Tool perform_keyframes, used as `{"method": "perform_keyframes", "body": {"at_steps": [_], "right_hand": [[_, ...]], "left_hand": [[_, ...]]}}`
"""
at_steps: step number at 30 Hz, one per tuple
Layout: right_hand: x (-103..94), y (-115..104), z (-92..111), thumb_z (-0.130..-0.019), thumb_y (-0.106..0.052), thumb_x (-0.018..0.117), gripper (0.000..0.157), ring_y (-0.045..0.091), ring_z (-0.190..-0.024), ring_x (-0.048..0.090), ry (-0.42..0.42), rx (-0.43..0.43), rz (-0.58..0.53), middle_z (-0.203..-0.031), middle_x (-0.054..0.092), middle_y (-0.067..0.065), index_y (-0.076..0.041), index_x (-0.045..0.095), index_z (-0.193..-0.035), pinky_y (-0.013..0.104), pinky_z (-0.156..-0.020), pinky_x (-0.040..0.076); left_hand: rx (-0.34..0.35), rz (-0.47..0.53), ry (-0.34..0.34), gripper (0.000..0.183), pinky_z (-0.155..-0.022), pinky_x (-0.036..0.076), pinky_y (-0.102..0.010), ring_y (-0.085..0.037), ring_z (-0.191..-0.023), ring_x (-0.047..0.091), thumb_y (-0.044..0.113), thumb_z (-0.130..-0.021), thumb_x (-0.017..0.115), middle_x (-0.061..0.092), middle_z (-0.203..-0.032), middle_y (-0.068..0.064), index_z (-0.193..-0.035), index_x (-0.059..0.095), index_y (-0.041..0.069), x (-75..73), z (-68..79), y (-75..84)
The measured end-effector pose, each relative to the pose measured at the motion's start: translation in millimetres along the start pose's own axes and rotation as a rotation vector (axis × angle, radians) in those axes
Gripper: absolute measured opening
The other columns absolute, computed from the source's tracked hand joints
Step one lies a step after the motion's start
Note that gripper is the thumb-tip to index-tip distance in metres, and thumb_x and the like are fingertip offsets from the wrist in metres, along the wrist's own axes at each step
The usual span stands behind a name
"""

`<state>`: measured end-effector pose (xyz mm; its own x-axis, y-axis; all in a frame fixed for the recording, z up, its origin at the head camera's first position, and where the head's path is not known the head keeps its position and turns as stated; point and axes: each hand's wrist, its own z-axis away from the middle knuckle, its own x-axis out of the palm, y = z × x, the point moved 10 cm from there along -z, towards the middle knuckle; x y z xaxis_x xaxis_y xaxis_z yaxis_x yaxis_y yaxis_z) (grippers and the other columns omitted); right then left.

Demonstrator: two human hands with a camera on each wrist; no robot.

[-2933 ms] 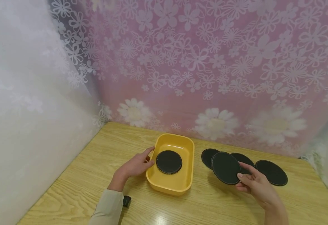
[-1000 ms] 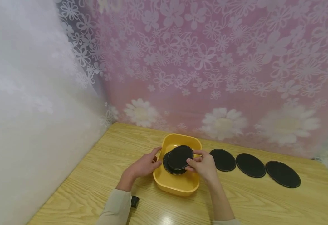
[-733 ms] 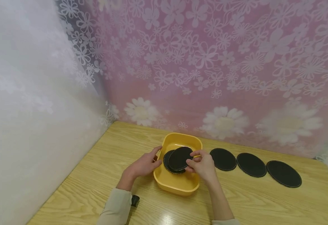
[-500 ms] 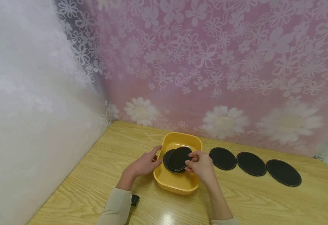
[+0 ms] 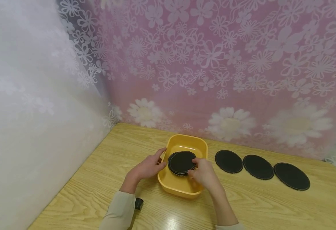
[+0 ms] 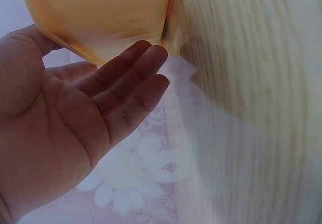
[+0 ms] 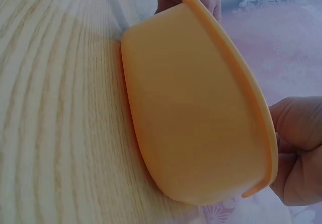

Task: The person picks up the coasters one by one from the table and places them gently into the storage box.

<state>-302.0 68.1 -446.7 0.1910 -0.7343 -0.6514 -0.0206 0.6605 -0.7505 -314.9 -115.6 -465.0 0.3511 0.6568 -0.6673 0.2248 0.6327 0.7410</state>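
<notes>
Wood-grain tabletop [image 5: 84, 191], with black round coasters being gathered into a yellow plastic tub [image 5: 182, 194].

Nearest, the left hand [image 5: 148, 166] steadies the tub's left side, its fingers loosely extended rather than clenched. Inside the tub, the right hand [image 5: 204, 172] appears to pinch the right edge of the top coaster [image 5: 182, 162], which has just come down from a skewed position and now lies almost squared over the lower coaster [image 5: 170, 165]; how many lie beneath is hidden. That placement looks nearly finished, pending release. Just right of the tub, three loose coasters [image 5: 258, 167] form a row, seemingly still to be stacked. Pink floral cloth [image 5: 156, 64] hangs behind.
</notes>
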Motion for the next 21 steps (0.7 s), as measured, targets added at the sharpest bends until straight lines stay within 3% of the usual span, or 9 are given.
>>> {"method": "perform_keyframes", "body": {"at_steps": [4, 10, 12, 21], "right_hand": [[0.6, -2.1, -1.3, -0.085, -0.003, 0.075, 0.054, 0.015, -0.059, 0.057, 0.006, -0.013, 0.076, -0.114, 0.067, 0.025, 0.013, 0.055, -0.132, 0.031, -0.066, 0.050], [0.2, -8.2, -1.4, -0.082, -0.003, 0.077, 0.054, 0.029, -0.103, 0.064, 0.007, -0.055, 0.185, -0.124, 0.062, 0.029, 0.015, 0.057, -0.128, 0.046, -0.088, 0.053], [0.8, -9.0, -1.9, -0.082, -0.003, 0.077, 0.054, 0.033, -0.110, 0.063, -0.001, -0.056, 0.190, -0.125, 0.062, 0.030, 0.015, 0.057, -0.129, 0.047, -0.090, 0.052], [4.3, -4.6, -4.2, -0.083, -0.004, 0.076, 0.061, 0.032, -0.112, 0.059, -0.029, -0.026, 0.172, -0.134, 0.057, 0.029, 0.012, 0.051, -0.137, 0.048, -0.093, 0.050]], "left_hand": [[0.001, 0.001, -0.001, 0.062, -0.083, 0.050, -0.039, -0.018, -0.094, 0.063, 0.024, -0.105, 0.050, 0.065, -0.117, -0.015, -0.159, 0.022, 0.010, 1.1, -0.5, 0.0], [0.001, 0.002, -0.003, 0.062, -0.081, 0.050, -0.039, -0.018, -0.093, 0.063, 0.023, -0.105, 0.049, 0.064, -0.116, -0.015, -0.159, 0.021, 0.011, 2.3, -0.7, -1.0], [0.000, 0.004, -0.003, 0.062, -0.082, 0.050, -0.039, -0.018, -0.093, 0.063, 0.023, -0.105, 0.049, 0.064, -0.117, -0.016, -0.159, 0.021, 0.011, 1.9, -0.4, -0.9], [-0.008, -0.006, -0.006, 0.062, -0.083, 0.050, -0.039, -0.018, -0.095, 0.063, 0.025, -0.105, 0.048, 0.064, -0.118, -0.015, -0.159, 0.020, 0.012, 2.0, -0.8, -1.9]]}}
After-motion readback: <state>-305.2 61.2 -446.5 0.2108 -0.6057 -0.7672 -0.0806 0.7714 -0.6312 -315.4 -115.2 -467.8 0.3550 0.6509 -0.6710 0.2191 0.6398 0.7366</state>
